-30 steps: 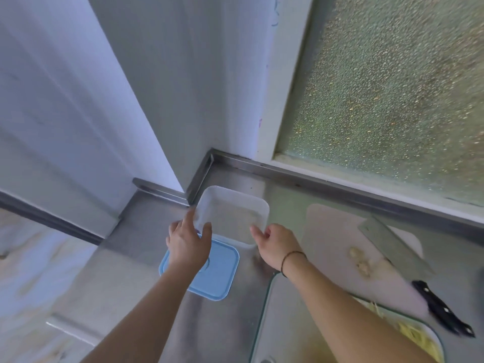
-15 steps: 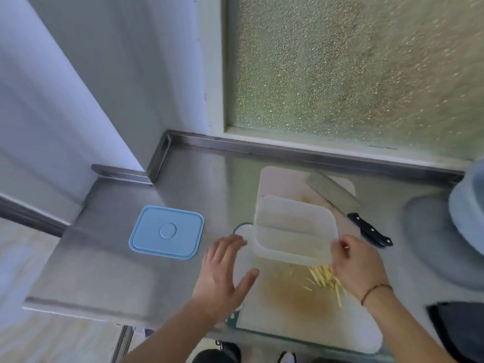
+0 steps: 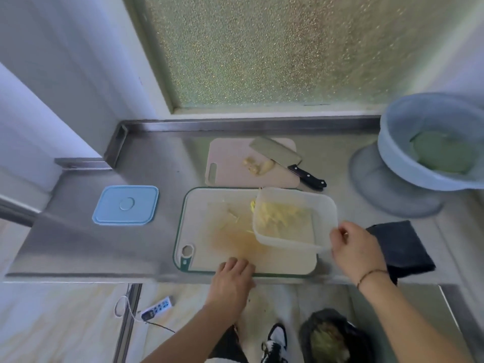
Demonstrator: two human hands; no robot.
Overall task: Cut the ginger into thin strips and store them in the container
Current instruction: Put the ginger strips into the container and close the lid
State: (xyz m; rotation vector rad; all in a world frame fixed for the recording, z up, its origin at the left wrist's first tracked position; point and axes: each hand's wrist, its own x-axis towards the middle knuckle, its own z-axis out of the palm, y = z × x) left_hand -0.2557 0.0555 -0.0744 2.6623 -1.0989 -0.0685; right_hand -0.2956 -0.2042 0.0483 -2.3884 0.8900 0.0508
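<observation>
The container (image 3: 296,218) is pinched at its near-right corner by the right hand (image 3: 356,250), above the ginger strips (image 3: 277,218). The left hand (image 3: 233,276), fingers curled and holding nothing, is rested on the board's near edge, left of the strips.

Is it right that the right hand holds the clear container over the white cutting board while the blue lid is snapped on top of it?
Not quite. In the head view the right hand holds the container over the white cutting board, but the blue lid lies apart on the counter.
</observation>
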